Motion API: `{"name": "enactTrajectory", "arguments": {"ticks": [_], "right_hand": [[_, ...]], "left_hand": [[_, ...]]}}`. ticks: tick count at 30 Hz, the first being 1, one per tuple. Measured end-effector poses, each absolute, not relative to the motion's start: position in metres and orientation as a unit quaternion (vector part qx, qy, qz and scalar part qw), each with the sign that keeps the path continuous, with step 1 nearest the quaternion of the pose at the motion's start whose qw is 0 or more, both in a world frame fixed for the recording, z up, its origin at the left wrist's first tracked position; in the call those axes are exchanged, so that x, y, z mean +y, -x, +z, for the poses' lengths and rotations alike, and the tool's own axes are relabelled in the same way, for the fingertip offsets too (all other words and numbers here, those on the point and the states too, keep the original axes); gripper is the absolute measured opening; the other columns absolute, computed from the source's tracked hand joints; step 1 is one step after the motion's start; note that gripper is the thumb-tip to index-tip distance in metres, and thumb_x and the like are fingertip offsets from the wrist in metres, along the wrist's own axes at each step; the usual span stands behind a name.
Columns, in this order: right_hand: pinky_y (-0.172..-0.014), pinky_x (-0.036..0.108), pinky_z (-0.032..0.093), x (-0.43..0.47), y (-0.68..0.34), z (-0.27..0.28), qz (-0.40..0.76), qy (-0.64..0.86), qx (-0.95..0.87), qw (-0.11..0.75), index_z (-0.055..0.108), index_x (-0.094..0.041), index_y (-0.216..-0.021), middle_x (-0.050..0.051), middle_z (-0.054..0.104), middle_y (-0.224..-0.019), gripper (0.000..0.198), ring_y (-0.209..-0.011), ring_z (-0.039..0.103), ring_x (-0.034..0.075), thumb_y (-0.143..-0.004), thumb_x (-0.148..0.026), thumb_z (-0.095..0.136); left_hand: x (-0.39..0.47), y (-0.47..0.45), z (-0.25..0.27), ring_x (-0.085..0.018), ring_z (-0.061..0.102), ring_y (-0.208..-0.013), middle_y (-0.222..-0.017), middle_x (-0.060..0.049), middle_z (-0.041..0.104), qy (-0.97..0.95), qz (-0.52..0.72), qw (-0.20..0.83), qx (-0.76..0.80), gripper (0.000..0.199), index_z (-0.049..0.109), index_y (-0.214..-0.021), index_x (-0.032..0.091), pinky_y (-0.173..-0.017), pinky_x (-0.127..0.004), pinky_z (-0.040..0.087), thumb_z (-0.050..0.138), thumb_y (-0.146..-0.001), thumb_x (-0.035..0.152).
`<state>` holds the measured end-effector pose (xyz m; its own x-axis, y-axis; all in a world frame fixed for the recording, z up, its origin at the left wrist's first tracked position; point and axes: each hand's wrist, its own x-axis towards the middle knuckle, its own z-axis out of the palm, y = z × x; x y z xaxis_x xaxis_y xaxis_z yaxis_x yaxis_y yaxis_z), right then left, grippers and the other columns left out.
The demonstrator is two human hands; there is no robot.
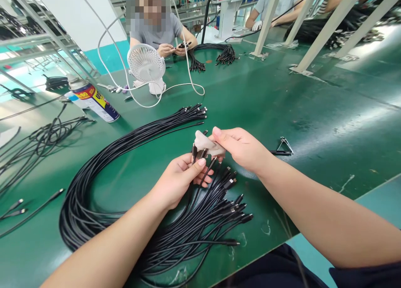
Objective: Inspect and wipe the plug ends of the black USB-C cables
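The left hand grips a few cable ends; the right hand pinches a white cloth against them. The black bundle loops toward the tabletop's near edge. I'd watch that left forearm: one brush could drag connectors off.

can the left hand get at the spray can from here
Probably, with a stretch: only the low-lying cable bundle seems to lie between the left hand and the spray can, though that hand is holding cable ends.
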<state>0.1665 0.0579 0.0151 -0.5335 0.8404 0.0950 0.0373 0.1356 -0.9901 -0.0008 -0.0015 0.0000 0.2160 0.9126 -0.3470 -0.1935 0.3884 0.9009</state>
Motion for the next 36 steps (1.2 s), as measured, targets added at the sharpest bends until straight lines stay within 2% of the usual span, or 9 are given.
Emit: {"name": "enactTrajectory", "arguments": {"ticks": [6, 12, 19, 23, 26, 29, 31, 33, 36], "right_hand": [[-0.066, 0.028, 0.049, 0.061, -0.166, 0.01, 0.581, 0.313, -0.673, 0.334, 0.069, -0.016, -0.077, 0.002, 0.068, -0.077, 0.016, -0.07, 0.061, 0.014, -0.077, -0.031, 0.072], [-0.057, 0.026, 0.048, 0.061, -0.163, 0.008, 0.589, 0.351, -0.648, 0.331, 0.057, -0.017, -0.066, -0.001, 0.063, -0.062, 0.021, -0.057, 0.058, 0.012, -0.079, -0.029, 0.068], [-0.054, 0.025, 0.046, 0.058, -0.16, 0.007, 0.596, 0.354, -0.641, 0.329, 0.057, -0.017, -0.069, -0.002, 0.061, -0.062, 0.017, -0.054, 0.056, 0.011, -0.082, -0.027, 0.063], [-0.052, 0.025, 0.045, 0.062, -0.159, 0.007, 0.599, 0.359, -0.622, 0.354, 0.057, -0.017, -0.069, -0.001, 0.06, -0.059, 0.022, -0.053, 0.054, 0.011, -0.079, -0.035, 0.067], [-0.052, 0.026, 0.046, 0.074, -0.168, 0.009, 0.584, 0.368, -0.592, 0.417, 0.058, -0.017, -0.069, 0.0, 0.062, -0.061, 0.029, -0.052, 0.053, 0.011, -0.074, -0.043, 0.071], [-0.054, 0.026, 0.046, 0.092, -0.184, 0.01, 0.503, 0.415, -0.598, 0.466, 0.059, -0.017, -0.072, 0.0, 0.06, -0.061, 0.029, -0.053, 0.052, 0.011, -0.075, -0.043, 0.072], [-0.057, 0.027, 0.047, 0.103, -0.197, 0.008, 0.412, 0.479, -0.625, 0.459, 0.061, -0.017, -0.077, 0.001, 0.061, -0.065, 0.021, -0.055, 0.054, 0.012, -0.082, -0.036, 0.067], [-0.066, 0.03, 0.05, 0.111, -0.207, 0.006, 0.305, 0.548, -0.668, 0.401, 0.064, -0.017, -0.091, 0.004, 0.065, -0.078, 0.014, -0.066, 0.06, 0.015, -0.086, -0.029, 0.062], [-0.086, 0.039, 0.049, 0.115, -0.215, 0.004, 0.164, 0.625, -0.713, 0.271, 0.062, -0.015, -0.115, 0.013, 0.064, -0.109, 0.034, -0.095, 0.063, 0.026, -0.083, -0.024, 0.064]], "left_hand": [[-0.002, -0.001, -0.002, -0.009, 0.062, -0.055, -0.066, 0.0, 0.069, -0.373, 0.409, 0.678, 0.484, 0.043, 0.06, -0.077, 0.013, -0.056, -0.022, 0.051, 0.084, -0.065, 0.047], [-0.001, -0.001, -0.004, -0.01, 0.063, -0.056, -0.066, -0.001, 0.069, -0.376, 0.412, 0.679, 0.478, 0.041, 0.062, -0.079, 0.013, -0.057, -0.023, 0.052, 0.085, -0.065, 0.044], [-0.002, 0.0, -0.001, -0.009, 0.061, -0.055, -0.065, -0.001, 0.069, -0.373, 0.403, 0.689, 0.472, 0.042, 0.063, -0.083, 0.012, -0.056, -0.022, 0.05, 0.083, -0.066, 0.045], [-0.001, -0.002, 0.001, -0.009, 0.058, -0.054, -0.065, 0.0, 0.067, -0.381, 0.392, 0.688, 0.477, 0.046, 0.061, -0.083, 0.013, -0.055, -0.022, 0.047, 0.082, -0.065, 0.05], [-0.001, -0.003, -0.004, -0.01, 0.056, -0.057, -0.067, 0.001, 0.065, -0.412, 0.383, 0.667, 0.489, 0.044, 0.056, -0.077, 0.016, -0.057, -0.024, 0.045, 0.079, -0.068, 0.053], [-0.004, -0.004, -0.01, -0.014, 0.057, -0.066, -0.072, 0.0, 0.063, -0.5, 0.349, 0.614, 0.502, 0.035, 0.054, -0.077, 0.019, -0.066, -0.028, 0.046, 0.07, -0.077, 0.05], [-0.008, -0.004, -0.01, -0.018, 0.058, -0.077, -0.08, -0.002, 0.064, -0.596, 0.292, 0.554, 0.503, 0.026, 0.06, -0.086, 0.019, -0.075, -0.033, 0.047, 0.061, -0.085, 0.045], [-0.014, -0.003, -0.006, -0.022, 0.057, -0.091, -0.094, -0.007, 0.067, -0.699, 0.217, 0.482, 0.481, 0.025, 0.065, -0.1, 0.019, -0.087, -0.038, 0.045, 0.051, -0.092, 0.039], [-0.02, -0.001, 0.001, -0.026, 0.053, -0.107, -0.109, -0.011, 0.065, -0.791, 0.149, 0.383, 0.453, 0.031, 0.067, -0.112, 0.021, -0.098, -0.042, 0.042, 0.044, -0.096, 0.034]]}}
